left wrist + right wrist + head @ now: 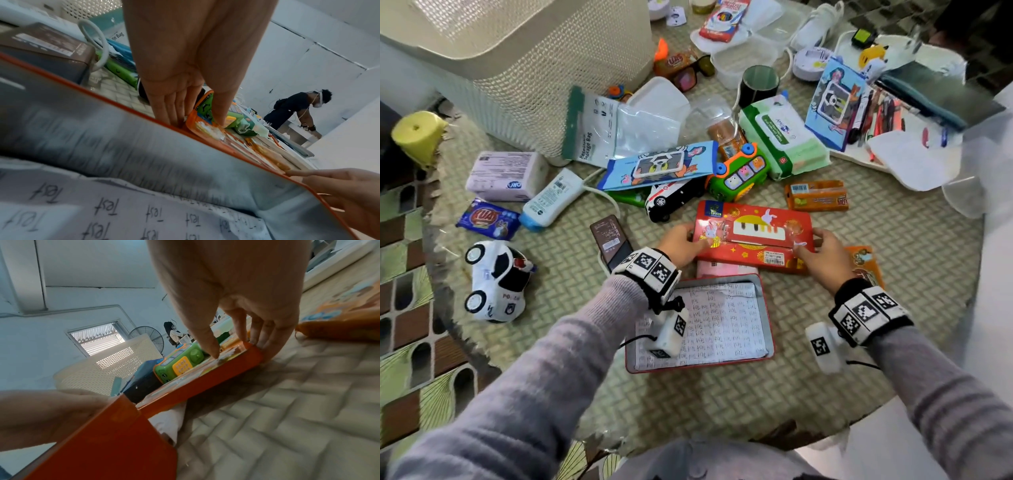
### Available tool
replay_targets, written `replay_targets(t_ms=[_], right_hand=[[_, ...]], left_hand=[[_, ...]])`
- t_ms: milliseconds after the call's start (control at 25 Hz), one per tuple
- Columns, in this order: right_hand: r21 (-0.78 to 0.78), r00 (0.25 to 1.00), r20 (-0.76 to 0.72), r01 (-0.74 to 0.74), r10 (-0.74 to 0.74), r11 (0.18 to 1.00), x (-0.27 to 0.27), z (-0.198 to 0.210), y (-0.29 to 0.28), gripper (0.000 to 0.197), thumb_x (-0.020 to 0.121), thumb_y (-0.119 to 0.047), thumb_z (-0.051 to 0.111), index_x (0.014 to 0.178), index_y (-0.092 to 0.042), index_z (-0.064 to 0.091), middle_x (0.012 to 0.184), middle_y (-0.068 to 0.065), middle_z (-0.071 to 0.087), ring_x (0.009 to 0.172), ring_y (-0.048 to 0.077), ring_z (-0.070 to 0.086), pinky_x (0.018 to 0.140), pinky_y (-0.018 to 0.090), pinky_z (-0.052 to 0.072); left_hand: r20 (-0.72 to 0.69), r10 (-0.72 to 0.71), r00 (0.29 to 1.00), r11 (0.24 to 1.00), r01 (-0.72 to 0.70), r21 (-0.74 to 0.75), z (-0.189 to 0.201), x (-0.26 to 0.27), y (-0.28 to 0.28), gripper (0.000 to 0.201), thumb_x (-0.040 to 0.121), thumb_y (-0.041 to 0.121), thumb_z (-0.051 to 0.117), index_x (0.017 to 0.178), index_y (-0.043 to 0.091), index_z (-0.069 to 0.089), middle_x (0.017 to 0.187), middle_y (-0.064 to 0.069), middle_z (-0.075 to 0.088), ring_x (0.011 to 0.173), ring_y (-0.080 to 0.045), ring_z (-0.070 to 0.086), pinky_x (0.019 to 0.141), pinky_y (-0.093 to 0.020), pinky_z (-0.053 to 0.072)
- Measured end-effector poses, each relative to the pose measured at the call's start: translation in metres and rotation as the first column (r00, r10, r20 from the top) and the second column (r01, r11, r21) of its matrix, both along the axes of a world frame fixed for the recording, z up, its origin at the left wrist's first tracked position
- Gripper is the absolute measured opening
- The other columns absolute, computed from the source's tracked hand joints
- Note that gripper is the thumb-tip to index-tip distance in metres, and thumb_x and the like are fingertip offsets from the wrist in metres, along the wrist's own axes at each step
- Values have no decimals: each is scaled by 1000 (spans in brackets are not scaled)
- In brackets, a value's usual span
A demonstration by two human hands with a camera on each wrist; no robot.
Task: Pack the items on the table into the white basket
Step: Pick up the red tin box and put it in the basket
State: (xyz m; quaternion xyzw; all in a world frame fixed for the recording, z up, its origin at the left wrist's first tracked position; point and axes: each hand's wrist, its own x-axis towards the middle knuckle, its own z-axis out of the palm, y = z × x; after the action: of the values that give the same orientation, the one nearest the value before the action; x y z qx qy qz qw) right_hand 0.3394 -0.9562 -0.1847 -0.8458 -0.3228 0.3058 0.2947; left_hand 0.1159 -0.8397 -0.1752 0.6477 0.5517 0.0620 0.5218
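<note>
A red tin lid [753, 236] with a piano and rabbit print lies low over the table's middle. My left hand [693, 240] grips its left end: in the left wrist view the thumb [220, 113] lies on top and the fingers [164, 110] press the side. My right hand [808, 246] grips the right end of the lid [216, 371] in the same way. Just in front lies the open red tin base [767, 308], lined with paper [722, 322] covered in handwriting. The white perforated basket [524, 58] stands at the far left.
Behind the lid lie a green toy bus [739, 171], a white toy van [671, 198], a blue pouch [661, 164] and a wipes pack [784, 137]. A plush police car [496, 281] sits at the left. An orange packet [866, 263] lies by my right wrist.
</note>
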Motion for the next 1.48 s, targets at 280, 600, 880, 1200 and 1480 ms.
replay_targets(t_ms=[280, 600, 880, 1200, 1480], right_hand=[[167, 951, -294, 148, -94, 975, -10, 22, 5, 36, 92, -21, 61, 124, -5, 56, 105, 8, 66, 82, 17, 65, 72, 27, 50], [227, 880, -459, 252, -125, 941, -34, 37, 3, 30, 89, -26, 59, 112, -9, 49, 90, 8, 69, 59, 10, 67, 55, 24, 54], [326, 861, -506, 248, -54, 912, -78, 43, -10, 33, 92, -30, 60, 116, -11, 47, 95, 10, 70, 63, 11, 70, 58, 27, 58], [419, 803, -583, 170, 121, 892, -101, 51, -24, 35, 92, -10, 58, 126, -16, 52, 109, 10, 68, 85, 21, 68, 75, 34, 58], [371, 827, -560, 188, 57, 909, -128, 27, -48, 53, 86, -17, 62, 136, -27, 47, 126, 8, 61, 106, 19, 64, 87, 37, 56]], left_hand=[[100, 183, 978, 983, -185, 6, 20, -10, -4, 34, 87, 12, 67, 116, 4, 50, 110, -11, 59, 96, -21, 57, 88, -31, 47], [344, 406, 847, 912, -399, -94, 49, -51, -40, 48, 81, 30, 74, 115, 16, 43, 107, -10, 64, 94, -26, 67, 83, -41, 56], [517, 503, 692, 851, -500, -158, 45, -78, -74, 17, 91, 30, 62, 104, 21, 54, 103, -5, 69, 75, -12, 70, 60, -24, 56], [589, 532, 608, 826, -524, -205, 34, -104, -93, 49, 95, 19, 55, 140, 23, 34, 104, 3, 67, 75, -6, 70, 58, -22, 55], [294, 431, 853, 862, -486, 144, 2, -130, -104, 72, 72, 69, 53, 133, 33, 47, 121, 5, 42, 125, -16, 41, 110, -40, 33]])
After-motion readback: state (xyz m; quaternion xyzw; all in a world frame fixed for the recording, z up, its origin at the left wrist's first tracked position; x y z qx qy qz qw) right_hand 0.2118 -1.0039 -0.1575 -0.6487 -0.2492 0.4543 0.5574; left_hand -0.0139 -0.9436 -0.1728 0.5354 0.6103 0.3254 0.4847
